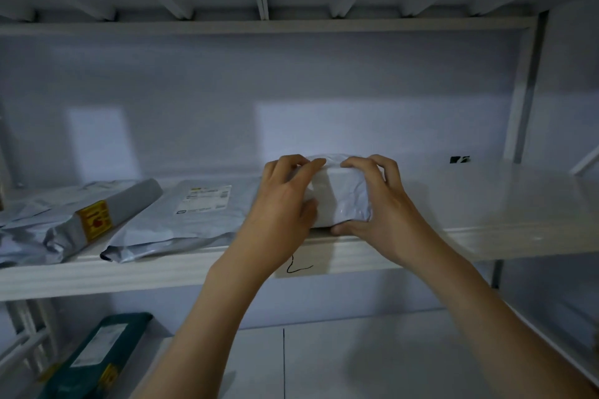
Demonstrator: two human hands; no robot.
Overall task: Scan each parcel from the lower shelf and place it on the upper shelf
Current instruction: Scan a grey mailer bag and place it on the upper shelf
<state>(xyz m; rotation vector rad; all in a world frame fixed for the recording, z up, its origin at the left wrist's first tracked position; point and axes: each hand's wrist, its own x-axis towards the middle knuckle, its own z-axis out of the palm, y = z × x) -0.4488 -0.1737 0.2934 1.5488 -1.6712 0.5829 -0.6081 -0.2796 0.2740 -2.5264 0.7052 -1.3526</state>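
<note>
Small white poly-wrapped parcel (340, 196), boxy under crinkled film, sits at the front edge of the upper shelf (505, 204), approx. mid-width, held from both sides. Left hand (285, 201): fingers curled over the parcel's top-left corner, fingertips resting on the top face, thumb against the near left face; the parcel's left end is hidden behind the palm. Right hand (376, 201): fingers arched and slightly spread over the top-right edge, thumb lying along the bottom front edge where the parcel meets the shelf lip; whether the underside is fully seated on the shelf or a little raised cannot be told. The parcel thus lies between the two palms, w/ the front face showing in the gap between the thumbs. Just left of the left hand, on the same shelf, a flat grey mailer bag (181, 223) w/ a white shipping label (205, 199) lies face up, its near end overhanging the lip. Further left, a longer grey-wrapped parcel (74, 214) bearing a yellow-and-red sticker (95, 219) rests tilted on other grey bags. A hand-drawn black mark (298, 266) shows on the shelf's front face below the hands. A small black tag (460, 159) sits at the shelf's rear right. On the lower shelf (356, 356), bottom left, lies a dark green parcel (97, 359) w/ a pale label.
</note>
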